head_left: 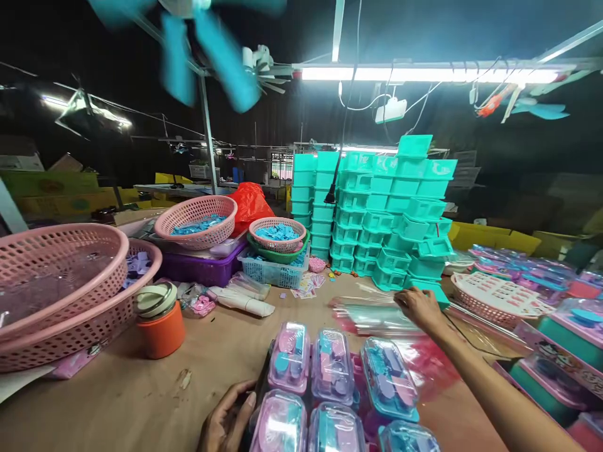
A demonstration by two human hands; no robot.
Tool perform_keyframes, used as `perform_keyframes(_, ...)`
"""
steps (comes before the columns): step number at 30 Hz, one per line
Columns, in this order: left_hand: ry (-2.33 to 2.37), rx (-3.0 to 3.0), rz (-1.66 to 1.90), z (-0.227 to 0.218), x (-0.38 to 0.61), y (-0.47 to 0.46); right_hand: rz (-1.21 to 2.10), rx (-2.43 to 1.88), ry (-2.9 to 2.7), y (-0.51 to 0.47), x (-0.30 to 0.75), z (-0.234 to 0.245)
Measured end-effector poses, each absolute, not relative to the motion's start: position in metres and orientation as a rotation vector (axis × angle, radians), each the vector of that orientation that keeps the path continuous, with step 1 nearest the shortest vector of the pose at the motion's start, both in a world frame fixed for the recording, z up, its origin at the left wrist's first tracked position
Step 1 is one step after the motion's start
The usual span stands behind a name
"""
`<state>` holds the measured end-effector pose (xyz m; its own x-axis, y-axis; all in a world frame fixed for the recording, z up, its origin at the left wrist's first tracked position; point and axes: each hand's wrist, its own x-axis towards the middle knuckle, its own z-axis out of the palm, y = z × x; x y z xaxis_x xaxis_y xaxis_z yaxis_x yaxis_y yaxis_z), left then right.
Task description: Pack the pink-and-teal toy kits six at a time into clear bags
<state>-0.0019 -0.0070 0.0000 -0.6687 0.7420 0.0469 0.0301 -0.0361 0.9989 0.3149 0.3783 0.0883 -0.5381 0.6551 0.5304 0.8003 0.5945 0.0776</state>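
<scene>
In front of me stand several small boxes [332, 364] with clear domed lids, with pink, lilac and blue plastic pieces inside. At their left side is my left hand [228, 417], its thumb and curved fingers apart; the fingertips lie in shadow, and whether they touch the boxes I cannot tell. My right hand [419, 307] reaches forward to the far end of a pile of clear plastic film [367, 317], beside the lowest teal box [431, 290]. Its fingers are bent together and point down; what is between them is hidden.
Teal boxes [367, 201] are stacked high at the back. Pink baskets [61, 282] and an orange pot [161, 333] stand left, a basket with printed sheets [499, 298] right. Packed sets [565, 351] line the right edge. A fan [188, 56] hangs overhead.
</scene>
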Motion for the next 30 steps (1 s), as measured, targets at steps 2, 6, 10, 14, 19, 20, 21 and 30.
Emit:
perform_keyframes(2,1.694,0.893,1.705,-0.004,-0.007,-0.008,-0.450,-1.190,-2.357,0.375,0.313,0.088)
perform_keyframes(6,1.677,0.964,1.688,-0.009,-0.009,-0.009,-0.486,-1.220,-2.262,0.366,0.316,0.086)
perform_keyframes(10,1.710,0.935,1.708,-0.004,-0.004,-0.009,-0.509,-1.199,-2.180,0.360,0.323,0.089)
perform_keyframes(14,1.676,0.881,1.685,0.006,-0.004,-0.009,-0.524,-1.176,-2.116,0.358,0.328,0.098)
perform_keyframes(19,1.862,0.773,1.748,0.043,-0.031,0.002,-0.535,-1.192,-2.138,0.360,0.329,0.108)
perform_keyframes(20,1.914,0.833,1.778,0.057,-0.036,0.009,-0.532,-1.207,-2.127,0.360,0.329,0.110)
perform_keyframes(21,1.949,0.938,1.796,0.074,-0.040,0.018,-0.526,-1.220,-2.115,0.360,0.329,0.110)
perform_keyframes(30,1.504,1.951,0.852,0.189,0.044,0.174,-0.419,-1.245,-2.065,0.349,0.324,0.106)
